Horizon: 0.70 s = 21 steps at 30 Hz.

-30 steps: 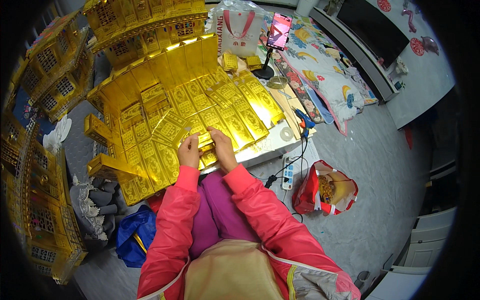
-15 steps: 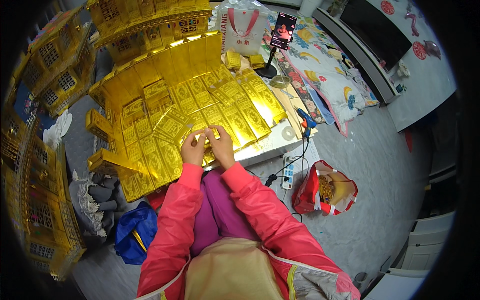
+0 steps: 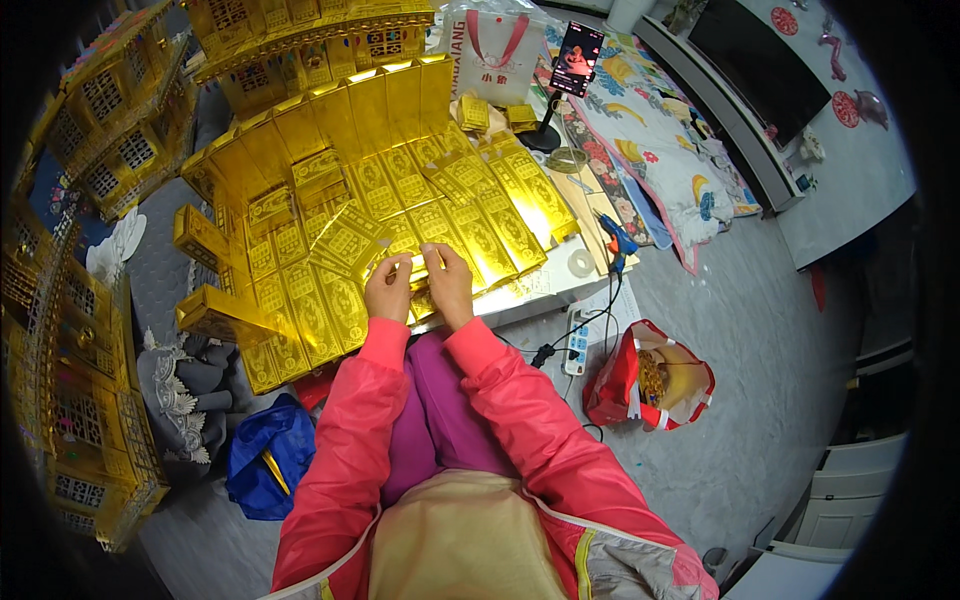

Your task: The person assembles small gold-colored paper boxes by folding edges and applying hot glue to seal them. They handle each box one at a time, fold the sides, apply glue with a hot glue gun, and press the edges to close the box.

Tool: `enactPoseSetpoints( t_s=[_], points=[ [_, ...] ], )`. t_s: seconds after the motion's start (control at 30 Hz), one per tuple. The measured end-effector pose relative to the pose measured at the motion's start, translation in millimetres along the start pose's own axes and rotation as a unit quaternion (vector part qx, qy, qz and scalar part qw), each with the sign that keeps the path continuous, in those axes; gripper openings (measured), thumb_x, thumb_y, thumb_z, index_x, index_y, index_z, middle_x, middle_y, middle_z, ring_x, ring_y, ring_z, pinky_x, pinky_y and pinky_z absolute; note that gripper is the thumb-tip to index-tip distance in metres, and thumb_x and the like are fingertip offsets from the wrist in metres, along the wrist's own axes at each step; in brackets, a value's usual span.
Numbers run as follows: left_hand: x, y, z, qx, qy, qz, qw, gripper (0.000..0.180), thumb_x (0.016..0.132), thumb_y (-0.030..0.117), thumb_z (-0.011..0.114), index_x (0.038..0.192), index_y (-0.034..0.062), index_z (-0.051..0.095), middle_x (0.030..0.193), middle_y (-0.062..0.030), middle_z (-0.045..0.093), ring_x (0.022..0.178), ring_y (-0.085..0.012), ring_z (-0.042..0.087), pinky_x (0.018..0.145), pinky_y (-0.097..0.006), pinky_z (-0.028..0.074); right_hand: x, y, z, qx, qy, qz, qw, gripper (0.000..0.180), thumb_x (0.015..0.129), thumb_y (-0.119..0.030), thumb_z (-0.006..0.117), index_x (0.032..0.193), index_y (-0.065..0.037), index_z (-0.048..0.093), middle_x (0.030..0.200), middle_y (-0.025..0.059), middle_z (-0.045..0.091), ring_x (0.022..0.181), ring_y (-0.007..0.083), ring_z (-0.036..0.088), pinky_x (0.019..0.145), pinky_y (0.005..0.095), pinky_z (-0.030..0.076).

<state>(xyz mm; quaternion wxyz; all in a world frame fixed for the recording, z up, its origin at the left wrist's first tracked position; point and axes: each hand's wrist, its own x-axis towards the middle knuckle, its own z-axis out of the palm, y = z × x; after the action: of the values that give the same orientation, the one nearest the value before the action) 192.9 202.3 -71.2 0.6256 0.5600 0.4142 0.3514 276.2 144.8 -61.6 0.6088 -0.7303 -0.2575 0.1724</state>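
My left hand and my right hand are close together at the near edge of the low table. Their fingertips pinch a small gold foil paper piece between them, mostly hidden by the fingers. Beneath and beyond lie rows of embossed gold foil panels, shiny and laid side by side. Some loose gold sheets fan out just left of my hands. A row of tall gold foil boxes stands along the back, and two narrow gold boxes stick out at the left.
Large gold paper houses crowd the left side. A phone on a stand and a white bag stand at the back. Right of the table are a blue glue gun, a power strip and a red bag.
My hands have moved slightly apart, with a bit more of the gold foil piece showing between the fingertips. The view has shifted a little; the panels lie as before.
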Motion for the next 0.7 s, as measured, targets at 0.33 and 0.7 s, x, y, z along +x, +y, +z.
enactPoseSetpoints(
  t_s=[0.33, 0.7],
  points=[
    [1, -5, -3, 0.011, -0.011, 0.021, 1.0, 0.029, 0.098, 0.029, 0.058, 0.114, 0.0075, 0.068, 0.1, -0.0018, 0.068, 0.074, -0.007, 0.058, 0.062, -0.023, 0.05, -6, 9, -4, -0.007, -0.053, -0.025, 0.998, 0.046, 0.101, -0.035, 0.046, 0.132, -0.002, 0.053, 0.119, 0.0236, 0.063, 0.108, 0.0334, 0.062, 0.092, 0.037, 0.047],
    [-1, -17, -6, 0.066, -0.039, 0.03, 0.997, 0.038, 0.094, 0.02, 0.059, 0.129, 0.0066, 0.06, 0.106, -0.0068, 0.064, 0.083, -0.012, 0.057, 0.075, -0.027, 0.048, -8, 19, -9, 0.026, -0.103, 0.025, 0.994, 0.049, 0.1, -0.031, 0.049, 0.138, 0.0, 0.047, 0.131, 0.0229, 0.058, 0.121, 0.0321, 0.056, 0.101, 0.0352, 0.042]
  ],
)
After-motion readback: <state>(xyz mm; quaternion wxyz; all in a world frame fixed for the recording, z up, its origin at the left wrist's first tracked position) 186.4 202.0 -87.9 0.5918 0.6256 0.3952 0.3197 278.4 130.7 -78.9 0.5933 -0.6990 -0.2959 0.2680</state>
